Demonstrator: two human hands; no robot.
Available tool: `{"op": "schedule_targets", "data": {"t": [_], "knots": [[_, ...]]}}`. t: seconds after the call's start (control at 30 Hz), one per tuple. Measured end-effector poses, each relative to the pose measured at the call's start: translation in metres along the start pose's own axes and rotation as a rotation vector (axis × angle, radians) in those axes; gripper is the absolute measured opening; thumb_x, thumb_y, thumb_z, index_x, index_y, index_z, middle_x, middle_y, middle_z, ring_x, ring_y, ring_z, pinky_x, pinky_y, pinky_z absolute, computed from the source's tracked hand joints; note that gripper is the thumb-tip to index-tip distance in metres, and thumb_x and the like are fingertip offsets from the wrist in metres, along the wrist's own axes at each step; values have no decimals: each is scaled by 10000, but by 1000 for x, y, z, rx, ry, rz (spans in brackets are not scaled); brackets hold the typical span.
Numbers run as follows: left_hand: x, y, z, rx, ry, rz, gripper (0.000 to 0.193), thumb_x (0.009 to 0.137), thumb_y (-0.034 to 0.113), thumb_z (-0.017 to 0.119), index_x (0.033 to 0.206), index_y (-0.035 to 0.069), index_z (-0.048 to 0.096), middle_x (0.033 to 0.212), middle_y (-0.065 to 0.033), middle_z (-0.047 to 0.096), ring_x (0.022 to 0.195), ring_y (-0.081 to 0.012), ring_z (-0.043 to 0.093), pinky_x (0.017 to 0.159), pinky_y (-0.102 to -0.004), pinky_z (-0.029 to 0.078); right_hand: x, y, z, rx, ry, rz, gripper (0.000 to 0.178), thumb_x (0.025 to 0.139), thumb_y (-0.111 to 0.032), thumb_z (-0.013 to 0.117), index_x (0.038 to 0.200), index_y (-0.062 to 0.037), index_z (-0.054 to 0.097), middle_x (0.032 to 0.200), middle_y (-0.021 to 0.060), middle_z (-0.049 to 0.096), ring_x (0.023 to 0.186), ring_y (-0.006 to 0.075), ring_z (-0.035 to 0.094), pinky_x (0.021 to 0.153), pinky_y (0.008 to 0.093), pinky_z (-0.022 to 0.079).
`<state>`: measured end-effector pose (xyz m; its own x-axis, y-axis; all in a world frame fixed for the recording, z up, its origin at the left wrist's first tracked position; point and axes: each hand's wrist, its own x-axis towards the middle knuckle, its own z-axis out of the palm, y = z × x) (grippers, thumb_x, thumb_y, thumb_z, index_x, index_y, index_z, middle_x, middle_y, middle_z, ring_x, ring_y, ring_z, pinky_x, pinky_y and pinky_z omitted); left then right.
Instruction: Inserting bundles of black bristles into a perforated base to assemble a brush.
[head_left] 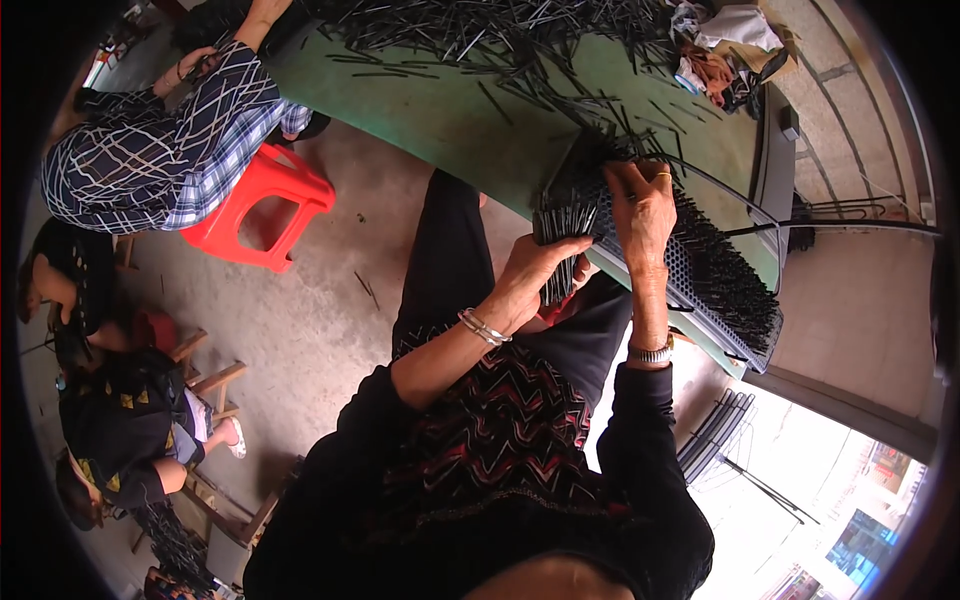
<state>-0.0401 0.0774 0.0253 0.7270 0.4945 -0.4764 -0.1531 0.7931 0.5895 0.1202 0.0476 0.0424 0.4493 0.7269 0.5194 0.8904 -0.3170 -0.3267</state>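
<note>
At the green table's [480, 125] near edge, the left hand [530, 268] is clutching a bundle of black rods [565, 222] while the right hand [642, 215] is bunching its fingers over the perforated panel [684, 264], what they pinch unclear.

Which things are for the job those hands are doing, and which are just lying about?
Seem for the job:
bundle of black sticks, in the left hand
holey board, by the right hand
loose black sticks, on the green table

Probably just lying about:
crumpled heap
red stool
</note>
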Motion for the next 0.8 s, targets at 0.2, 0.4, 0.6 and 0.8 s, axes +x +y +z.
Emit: {"op": "schedule_targets", "data": {"t": [0.2,0.4,0.6,0.8], "knots": [[-4,7,0,27,-30,-8,169,819,141,696,865,-13,643,692,-67,628,573,-138,573,540,-259,448,-1,-2,-29,461,-279,258,315,878,-231,667,1149,-73,640,866,48,606,767,149,587,649,287,468],[-1,6,2,60,-77,-15,183,821,147,694,908,-9,652,734,-59,640,626,-139,592,595,-260,465,-5,1,-49,926,-616,511,147,908,-113,614,1000,-2,644,725,26,608,637,92,577,586,223,465],[-2,7,4,63,-54,-49,198,828,137,682,949,-18,661,788,-79,668,655,-155,628,627,-269,501,-2,4,-52,938,-690,553,142,924,-129,597,924,13,609,719,60,629,651,134,647,616,258,535],[6,9,-4,-4,-75,-76,196,857,124,651,993,-17,663,890,-118,698,770,-202,683,660,-280,534,-4,14,-52,1052,-550,576,156,934,-131,580,957,23,592,764,74,638,661,147,653,619,263,541]]}}
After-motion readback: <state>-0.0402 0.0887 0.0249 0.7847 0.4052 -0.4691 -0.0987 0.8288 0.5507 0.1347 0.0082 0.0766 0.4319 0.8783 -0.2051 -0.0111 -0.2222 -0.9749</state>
